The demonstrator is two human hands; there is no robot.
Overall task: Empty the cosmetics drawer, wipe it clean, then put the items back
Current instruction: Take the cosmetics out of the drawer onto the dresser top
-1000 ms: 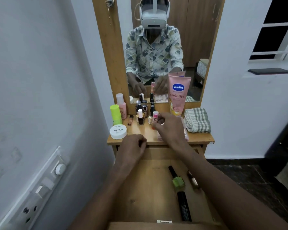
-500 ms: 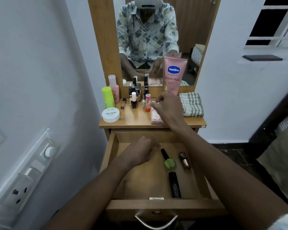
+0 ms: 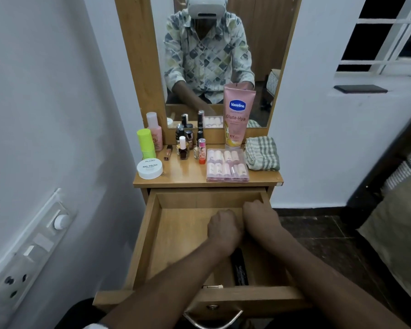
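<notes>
The wooden drawer [image 3: 143,233] is pulled out under the dresser top [image 3: 188,175]. Both of my hands are down inside it, side by side at the right. My left hand [image 3: 224,227] is knuckles-up with its fingers curled under. My right hand [image 3: 261,217] reaches down beside the drawer's right wall. What lies beneath either palm is hidden. A black mascara tube [image 3: 240,269] lies between my forearms near the front, beside a small white piece [image 3: 212,286]. On top stand a Vaseline tube [image 3: 238,115], a clear case of pink bottles [image 3: 227,165], several nail polish bottles [image 3: 183,147] and a white jar [image 3: 150,167].
A folded checked cloth [image 3: 261,154] lies at the top's right end. A neon green bottle [image 3: 145,143] and a pink bottle [image 3: 154,134] stand at the left by the mirror frame. A switch panel [image 3: 33,245] is on the left wall. The metal drawer handle [image 3: 212,317] is nearest me.
My right hand left the dresser top and dropped into the drawer. My left hand slid right. Together they now cover the green nail polish and the small brown bottle.
</notes>
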